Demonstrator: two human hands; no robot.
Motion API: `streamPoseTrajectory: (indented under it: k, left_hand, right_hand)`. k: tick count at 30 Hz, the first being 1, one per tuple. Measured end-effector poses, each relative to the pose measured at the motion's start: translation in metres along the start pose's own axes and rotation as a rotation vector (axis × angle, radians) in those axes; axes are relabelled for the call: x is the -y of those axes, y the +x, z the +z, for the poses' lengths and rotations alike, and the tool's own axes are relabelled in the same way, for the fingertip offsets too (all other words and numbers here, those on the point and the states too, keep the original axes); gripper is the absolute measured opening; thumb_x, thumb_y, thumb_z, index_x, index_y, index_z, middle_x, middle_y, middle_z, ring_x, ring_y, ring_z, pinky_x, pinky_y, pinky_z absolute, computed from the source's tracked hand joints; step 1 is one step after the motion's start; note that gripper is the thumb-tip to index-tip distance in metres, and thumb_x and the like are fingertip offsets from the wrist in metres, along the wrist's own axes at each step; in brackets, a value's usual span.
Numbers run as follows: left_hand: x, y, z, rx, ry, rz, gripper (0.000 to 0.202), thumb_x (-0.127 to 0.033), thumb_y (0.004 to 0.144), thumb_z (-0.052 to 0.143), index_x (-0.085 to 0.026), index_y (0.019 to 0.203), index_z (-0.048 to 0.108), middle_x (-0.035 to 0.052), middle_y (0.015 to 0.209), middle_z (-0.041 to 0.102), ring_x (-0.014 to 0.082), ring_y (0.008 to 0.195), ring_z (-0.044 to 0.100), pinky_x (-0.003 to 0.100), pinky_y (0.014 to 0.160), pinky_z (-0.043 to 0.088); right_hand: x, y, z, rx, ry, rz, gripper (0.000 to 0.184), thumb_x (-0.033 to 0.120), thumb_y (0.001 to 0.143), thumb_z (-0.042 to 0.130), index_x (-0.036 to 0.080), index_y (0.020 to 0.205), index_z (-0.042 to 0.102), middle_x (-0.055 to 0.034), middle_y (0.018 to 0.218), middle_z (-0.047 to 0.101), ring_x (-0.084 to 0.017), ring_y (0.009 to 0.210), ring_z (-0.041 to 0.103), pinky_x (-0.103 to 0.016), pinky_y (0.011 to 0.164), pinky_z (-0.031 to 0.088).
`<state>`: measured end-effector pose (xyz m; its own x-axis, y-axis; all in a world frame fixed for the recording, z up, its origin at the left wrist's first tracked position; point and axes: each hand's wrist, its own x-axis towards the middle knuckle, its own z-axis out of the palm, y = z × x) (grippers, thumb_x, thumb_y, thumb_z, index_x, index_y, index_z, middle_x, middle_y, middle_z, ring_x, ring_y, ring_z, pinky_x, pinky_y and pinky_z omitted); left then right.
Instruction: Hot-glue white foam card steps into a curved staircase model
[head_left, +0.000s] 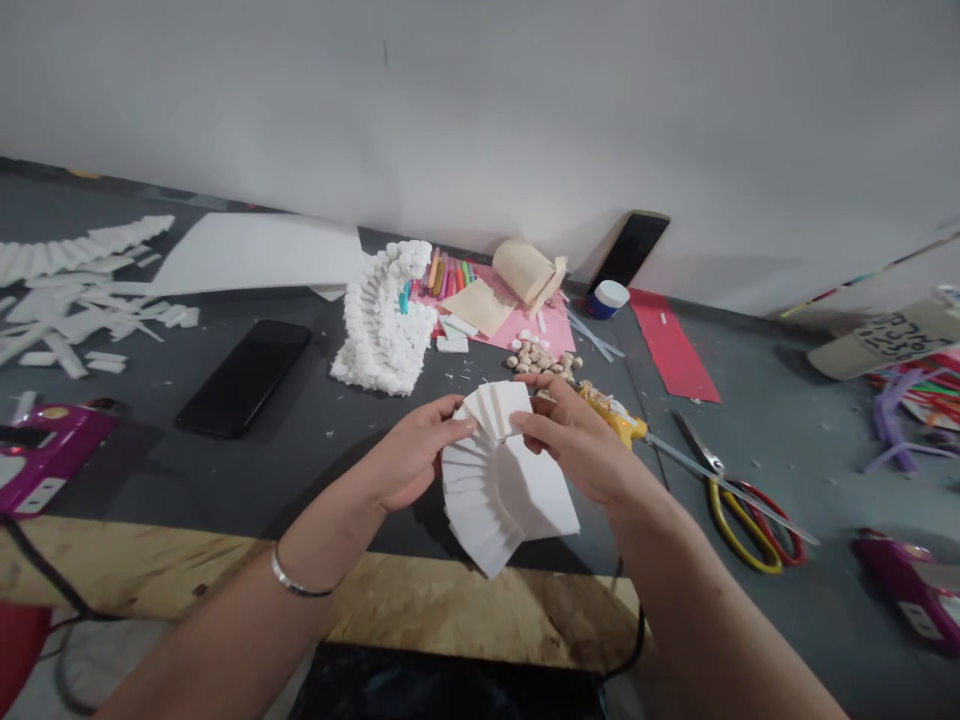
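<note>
A white piece of overlapping rectangular slats, fanned in a curve (pixel 480 500), is held up between my hands near the table's front edge. My left hand (pixel 416 450) pinches its upper left side, thumb on the face. At its upper right corner, my right hand (pixel 574 430) grips the top slats between thumb and fingers. A flat white panel (pixel 536 490) joins the curve on its right. Beyond my hands stands a curved white model (pixel 386 320) covered in small white lumps. Just past my right hand lies a yellow glue gun (pixel 626 425) with a clear stick in it.
Scissors (pixel 724 490) with yellow and red handles lie at right. Small tan discs (pixel 540 360) are heaped beyond my hands. A black phone (pixel 244 380), white scraps (pixel 67 310) and a magenta device (pixel 56 450) lie at left. A white-lidded jar (pixel 609 296) stands near the wall.
</note>
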<state>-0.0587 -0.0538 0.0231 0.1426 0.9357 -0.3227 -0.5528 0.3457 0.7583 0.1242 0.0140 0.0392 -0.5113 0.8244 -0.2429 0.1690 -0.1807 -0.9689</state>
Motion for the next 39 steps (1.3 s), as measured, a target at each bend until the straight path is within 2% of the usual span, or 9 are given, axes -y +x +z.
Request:
streamPoseTrajectory:
  k: [20, 25, 39]
  left_hand:
    - [0.001, -0.0006, -0.002, 0.019, 0.011, 0.0, 0.027, -0.025, 0.076, 0.073, -0.014, 0.098, 0.062, 0.0059, 0.088, 0.069, 0.0178, 0.082, 0.063, 0.033, 0.08, 0.046]
    - [0.0022, 0.0002, -0.0025, 0.013, 0.014, 0.002, 0.028, -0.026, 0.075, 0.074, -0.014, 0.098, 0.062, 0.0062, 0.087, 0.069, 0.0179, 0.08, 0.063, 0.033, 0.079, 0.047]
    - [0.0003, 0.0004, -0.0005, -0.008, -0.001, -0.005, 0.026, -0.023, 0.074, 0.074, -0.014, 0.095, 0.063, 0.0063, 0.086, 0.07, 0.0185, 0.08, 0.064, 0.033, 0.079, 0.046]
  right_hand:
    - [0.0016, -0.0002, 0.0023, -0.012, -0.005, 0.003, 0.047, 0.032, 0.08, 0.066, 0.025, 0.121, 0.047, 0.0057, 0.074, 0.05, -0.011, 0.061, 0.045, -0.027, 0.057, 0.033]
    - [0.0024, 0.0001, 0.003, -0.011, 0.011, 0.0, 0.047, 0.03, 0.079, 0.066, 0.024, 0.121, 0.047, 0.0045, 0.076, 0.054, -0.011, 0.064, 0.048, -0.028, 0.059, 0.035]
    - [0.004, -0.0009, 0.0027, -0.011, -0.023, 0.003, 0.048, 0.032, 0.079, 0.066, 0.023, 0.123, 0.047, 0.0051, 0.074, 0.053, -0.011, 0.061, 0.045, -0.027, 0.056, 0.032]
